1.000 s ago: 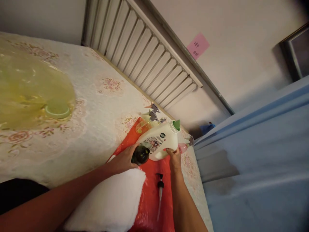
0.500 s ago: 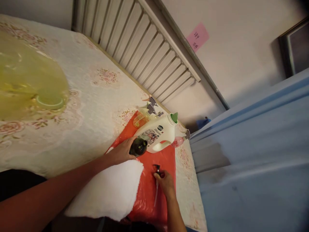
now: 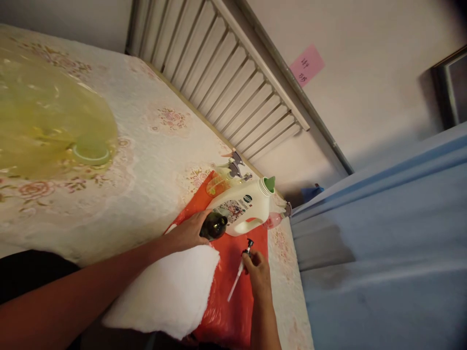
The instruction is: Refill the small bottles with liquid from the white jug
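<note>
Over red sheet (image 3: 229,265): left hand (image 3: 191,230) wrapped round dark bottle (image 3: 214,226) beside white jug (image 3: 251,208); right hand (image 3: 259,272) pinching black pump (image 3: 239,273). Risks: bottle tipping if left grip slackens; pump falling if pinch loosens.

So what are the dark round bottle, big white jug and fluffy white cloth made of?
Dark round bottle: glossy plastic or glass; bright highlights fit both. Big white jug: probably satiny plastic, with moulded-looking neck ridges. Fluffy white cloth: perhaps cotton, matte with a fuzzy edge.
</note>
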Demonstrator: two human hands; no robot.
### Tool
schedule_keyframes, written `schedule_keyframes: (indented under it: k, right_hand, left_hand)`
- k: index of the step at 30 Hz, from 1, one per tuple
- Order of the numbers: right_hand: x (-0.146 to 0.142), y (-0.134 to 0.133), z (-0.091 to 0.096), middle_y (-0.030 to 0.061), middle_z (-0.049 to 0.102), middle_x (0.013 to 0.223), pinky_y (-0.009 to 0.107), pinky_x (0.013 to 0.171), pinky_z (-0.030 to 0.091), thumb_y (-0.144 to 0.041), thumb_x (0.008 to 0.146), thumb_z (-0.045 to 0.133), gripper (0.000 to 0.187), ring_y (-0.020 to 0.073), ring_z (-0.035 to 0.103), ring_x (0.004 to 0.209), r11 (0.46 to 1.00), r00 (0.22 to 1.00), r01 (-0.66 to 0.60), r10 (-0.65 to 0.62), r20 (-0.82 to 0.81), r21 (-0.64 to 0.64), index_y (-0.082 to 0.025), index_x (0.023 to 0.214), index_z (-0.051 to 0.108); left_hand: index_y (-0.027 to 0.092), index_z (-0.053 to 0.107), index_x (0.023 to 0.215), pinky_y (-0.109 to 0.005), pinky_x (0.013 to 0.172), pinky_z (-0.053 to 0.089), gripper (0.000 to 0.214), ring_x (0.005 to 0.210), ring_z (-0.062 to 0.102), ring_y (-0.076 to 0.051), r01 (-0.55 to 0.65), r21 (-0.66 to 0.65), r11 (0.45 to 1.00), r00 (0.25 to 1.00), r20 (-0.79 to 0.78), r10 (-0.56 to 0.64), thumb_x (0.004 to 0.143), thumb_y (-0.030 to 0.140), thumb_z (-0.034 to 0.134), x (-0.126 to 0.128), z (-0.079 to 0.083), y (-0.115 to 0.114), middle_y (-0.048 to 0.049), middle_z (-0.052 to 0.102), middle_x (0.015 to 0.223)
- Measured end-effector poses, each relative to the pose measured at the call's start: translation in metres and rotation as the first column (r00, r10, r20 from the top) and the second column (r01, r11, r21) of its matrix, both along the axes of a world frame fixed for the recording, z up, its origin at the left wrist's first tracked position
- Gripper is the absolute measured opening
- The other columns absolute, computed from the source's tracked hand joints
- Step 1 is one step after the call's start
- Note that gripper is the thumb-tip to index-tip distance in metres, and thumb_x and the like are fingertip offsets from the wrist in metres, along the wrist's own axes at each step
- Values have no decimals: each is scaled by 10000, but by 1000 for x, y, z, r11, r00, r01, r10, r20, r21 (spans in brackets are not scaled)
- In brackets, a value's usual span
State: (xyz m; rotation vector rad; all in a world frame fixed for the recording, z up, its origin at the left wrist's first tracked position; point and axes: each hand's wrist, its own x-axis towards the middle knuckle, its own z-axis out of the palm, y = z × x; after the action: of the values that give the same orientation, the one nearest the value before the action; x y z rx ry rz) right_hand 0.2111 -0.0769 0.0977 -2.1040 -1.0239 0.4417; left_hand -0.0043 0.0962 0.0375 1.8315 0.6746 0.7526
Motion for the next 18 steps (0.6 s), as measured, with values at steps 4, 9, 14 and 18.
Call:
schedule_keyframes:
  k: [4, 9, 14, 18]
  right_hand:
    - [-19, 18, 37, -2, 657, 769, 279, 607, 512, -401, 717, 729, 328, 156, 614, 645, 966, 996, 33, -11, -84, 257, -181, 945, 642]
    - [-43, 44, 67, 59, 720, 968, 322, 725, 554, -313, 705, 743, 383, 210, 685, 850, 844, 995, 76, -33, -90, 531, -171, 1045, 639]
    - [-58, 64, 81, 57, 723, 1010, 337, 807, 555, -243, 703, 748, 372, 212, 696, 952, 748, 998, 5, 38, -49, 664, -180, 1056, 650]
    - [-63, 69, 89, 49, 728, 1007, 346, 845, 549, -220, 702, 753, 344, 197, 697, 946, 738, 999, -34, 52, -7, 674, -185, 1034, 669]
  left_hand:
    - [252, 363, 1434, -446, 1093, 399, 895, 1330, 472, -332, -1, -4, 1000, 1000, 25, 1, 637, 250, 770, -1, 0, 0, -105, 492, 1448]
    - [269, 378, 1426, -444, 1052, 438, 876, 1293, 508, -346, 4, 7, 1000, 997, 71, -5, 650, 295, 783, 0, -4, 1, -87, 534, 1405]
    - [259, 358, 1433, -433, 1062, 435, 915, 1304, 491, -353, -3, 24, 1000, 998, 65, 1, 632, 291, 798, 3, -13, 1, -92, 538, 1389]
    - [255, 346, 1435, -446, 1048, 447, 927, 1304, 492, -346, -14, 36, 999, 998, 58, 12, 633, 305, 808, 3, -15, 1, -99, 515, 1411]
